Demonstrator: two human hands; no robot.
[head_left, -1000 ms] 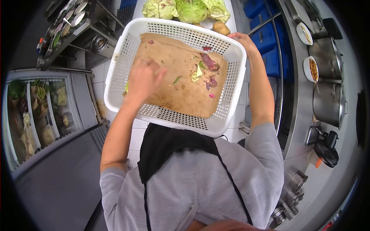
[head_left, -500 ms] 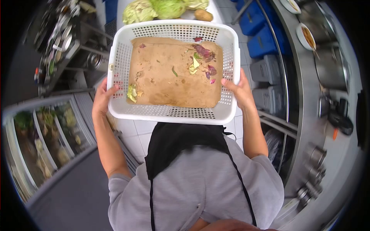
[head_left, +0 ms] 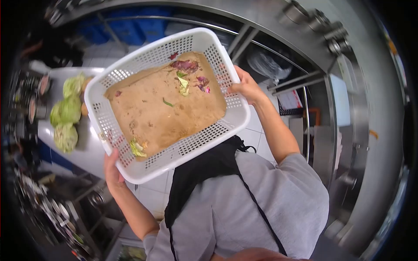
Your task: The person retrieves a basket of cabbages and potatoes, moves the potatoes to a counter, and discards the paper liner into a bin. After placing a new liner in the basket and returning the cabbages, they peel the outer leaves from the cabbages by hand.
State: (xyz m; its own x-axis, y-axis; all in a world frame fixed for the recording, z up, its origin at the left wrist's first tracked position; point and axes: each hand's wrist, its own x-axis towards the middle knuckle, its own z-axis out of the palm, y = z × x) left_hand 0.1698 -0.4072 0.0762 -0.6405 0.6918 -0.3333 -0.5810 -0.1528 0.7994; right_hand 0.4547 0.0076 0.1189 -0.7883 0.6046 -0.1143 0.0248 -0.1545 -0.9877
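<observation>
A white perforated plastic basket (head_left: 153, 174) hangs tilted in front of my body, lined with brown cardboard (head_left: 148, 104). Scraps lie on the cardboard: purple peels (head_left: 186, 65) at the upper right, a pale leaf piece (head_left: 183, 86), a green bit (head_left: 167, 102) near the middle and a yellow-green leaf scrap (head_left: 137, 148) at the lower left. My left hand (head_left: 113, 171) grips the basket's lower left end, thumb on the rim. Around the right end my right hand (head_left: 247, 87) is closed, thumb over the rim.
Cabbages (head_left: 66, 111) sit on a white table (head_left: 89, 143) at the left. A steel counter (head_left: 278, 39) with pots (head_left: 296, 13) curves along the top and right. Blue bins (head_left: 152, 27) stand beneath it. Someone in dark clothing (head_left: 56, 48) is at the upper left.
My view has turned toward the right; the table with cabbages has shifted from the top to the left. The basket now appears tilted, its right end higher, still in both hands.
</observation>
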